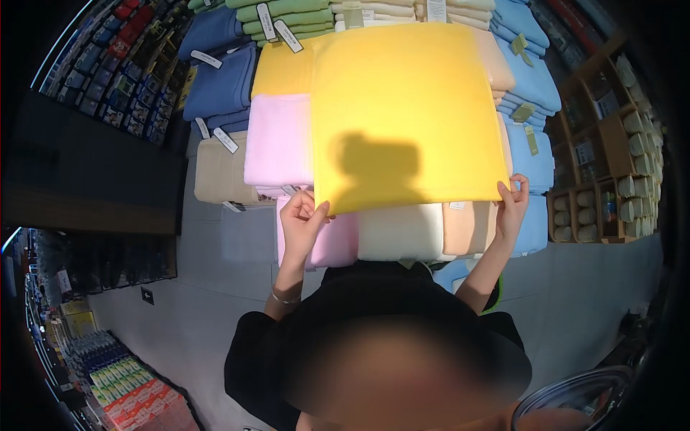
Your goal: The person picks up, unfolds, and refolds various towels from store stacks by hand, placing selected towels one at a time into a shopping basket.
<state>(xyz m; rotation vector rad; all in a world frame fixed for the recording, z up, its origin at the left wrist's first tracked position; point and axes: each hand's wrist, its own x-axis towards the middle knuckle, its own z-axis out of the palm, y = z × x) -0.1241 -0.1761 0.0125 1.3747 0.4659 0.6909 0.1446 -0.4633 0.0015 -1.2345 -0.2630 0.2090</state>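
Note:
A yellow towel (pixel 410 93) is spread out flat over stacks of folded towels, with a dark shadow falling on its near half. My left hand (pixel 305 213) pinches its near left corner between thumb and fingers. At the near right corner, my right hand (pixel 512 203) grips the edge in the same way. Beneath and beside my left hand lie pink towels (pixel 277 144). A white towel (pixel 399 233) and a peach towel (pixel 468 233) show below the near edge. Light blue towels (pixel 532 161) are stacked just right of my right hand.
Dark blue towels (pixel 219 86), beige towels (pixel 221 169) and green towels (pixel 284 14) with paper tags surround the spread. Wooden shelves (pixel 586 151) holding pale rolled items stand at right. A dark display unit (pixel 93 158) is at left, with boxed goods (pixel 140 388) at lower left.

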